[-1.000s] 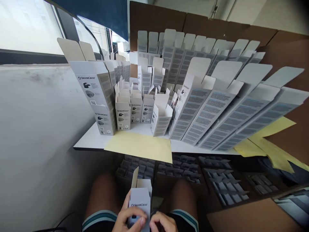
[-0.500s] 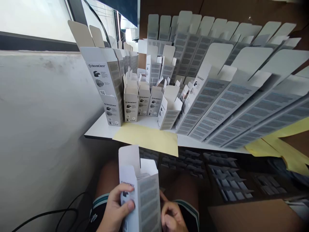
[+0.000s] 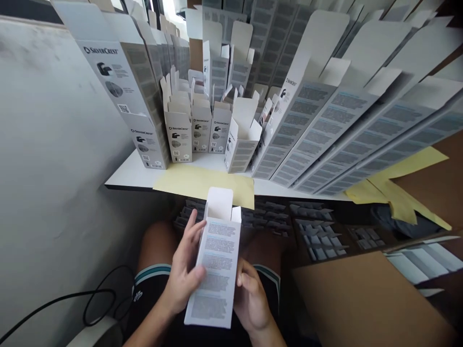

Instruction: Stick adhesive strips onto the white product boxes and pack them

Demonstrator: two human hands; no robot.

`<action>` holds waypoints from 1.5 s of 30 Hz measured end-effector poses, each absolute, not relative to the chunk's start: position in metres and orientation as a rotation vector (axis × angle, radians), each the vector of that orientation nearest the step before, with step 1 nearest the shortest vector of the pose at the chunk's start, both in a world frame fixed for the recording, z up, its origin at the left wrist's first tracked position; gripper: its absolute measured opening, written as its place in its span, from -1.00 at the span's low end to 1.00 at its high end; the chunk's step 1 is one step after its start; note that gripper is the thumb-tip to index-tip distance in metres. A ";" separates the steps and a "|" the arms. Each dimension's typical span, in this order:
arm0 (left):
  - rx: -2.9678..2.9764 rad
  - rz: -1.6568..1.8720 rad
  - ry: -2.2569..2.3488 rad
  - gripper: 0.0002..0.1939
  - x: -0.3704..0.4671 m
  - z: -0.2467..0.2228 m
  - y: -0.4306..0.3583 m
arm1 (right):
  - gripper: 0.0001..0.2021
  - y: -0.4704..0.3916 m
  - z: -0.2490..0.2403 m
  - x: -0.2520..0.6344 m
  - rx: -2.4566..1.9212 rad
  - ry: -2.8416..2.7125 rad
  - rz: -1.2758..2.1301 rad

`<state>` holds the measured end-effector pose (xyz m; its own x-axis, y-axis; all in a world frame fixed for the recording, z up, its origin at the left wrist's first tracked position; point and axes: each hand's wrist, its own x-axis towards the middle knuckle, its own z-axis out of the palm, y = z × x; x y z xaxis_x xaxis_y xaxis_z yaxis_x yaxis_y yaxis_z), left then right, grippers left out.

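A tall, narrow white carton (image 3: 217, 260) with its top flaps up stands tilted over my lap, its text-printed grey side facing me. My left hand (image 3: 184, 270) grips it along the left edge, thumb at the front face and the upper fingers stretched up beside it. Against the lower right edge, my right hand (image 3: 253, 299) has its fingers curled in on the carton; part of them is hidden. A yellow sheet (image 3: 202, 180) lies on the white table edge just beyond the carton's top flap.
Several open SilverCrest cartons (image 3: 177, 130) stand on the white table (image 3: 126, 173), with taller rows (image 3: 314, 130) at the right. Below lie trays of folded pieces (image 3: 321, 238). A brown cardboard box (image 3: 369, 299) is at lower right, a black cable (image 3: 58, 308) at lower left.
The carton has risen and turned from its logo edge to its text side. My left hand has moved up with its fingers more stretched; my right hand has come up beside the carton. The view has tilted down.
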<state>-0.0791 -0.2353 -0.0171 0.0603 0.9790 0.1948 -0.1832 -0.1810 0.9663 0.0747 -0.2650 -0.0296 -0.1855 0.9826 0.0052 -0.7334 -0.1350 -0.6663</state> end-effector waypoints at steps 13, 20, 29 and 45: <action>1.427 1.288 1.070 -0.55 -0.084 -0.016 -0.243 | -0.83 -0.253 -0.022 0.096 -0.604 -0.891 1.719; 2.011 0.979 0.877 -0.18 -0.096 -0.004 -0.237 | -0.81 -0.244 -0.011 0.105 -0.566 -0.810 1.720; 1.945 1.181 0.996 -0.47 -0.096 0.011 -0.230 | -0.86 -0.236 0.001 0.121 -0.916 -1.360 0.604; 1.800 1.255 1.092 -0.44 -0.087 0.010 -0.222 | -0.91 -0.207 0.058 0.130 -0.541 -2.214 -0.549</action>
<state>-0.0868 -0.2225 0.0099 0.1844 0.9056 0.3820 0.2537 -0.4194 0.8716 0.1304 -0.2066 0.0579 -0.6082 0.2026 0.7675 0.5377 0.8164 0.2105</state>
